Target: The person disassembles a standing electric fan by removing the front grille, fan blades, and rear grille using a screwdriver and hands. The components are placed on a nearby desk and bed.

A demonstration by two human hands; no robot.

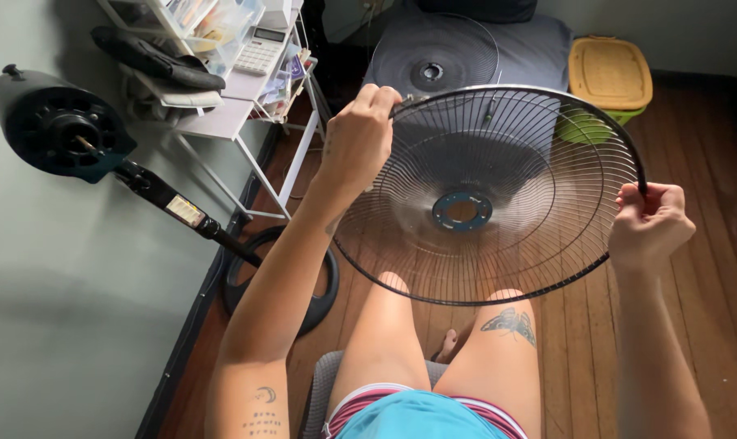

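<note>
Black wire fan guard (539, 154) gripped at its rim by left hand (358, 134) and right hand (649, 223); yellow-lidded bin (610, 73) beyond.

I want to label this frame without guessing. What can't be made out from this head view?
- Left hand fingertips: curled over the fan grille rim, hidden behind it.
- Right hand palm side: turned away.
- Fan stand base: mostly covered by the left forearm.
- Shelf contents: too small and cluttered, cut off at the top edge.
- Second grille: its lower part sits behind the held one.
</note>
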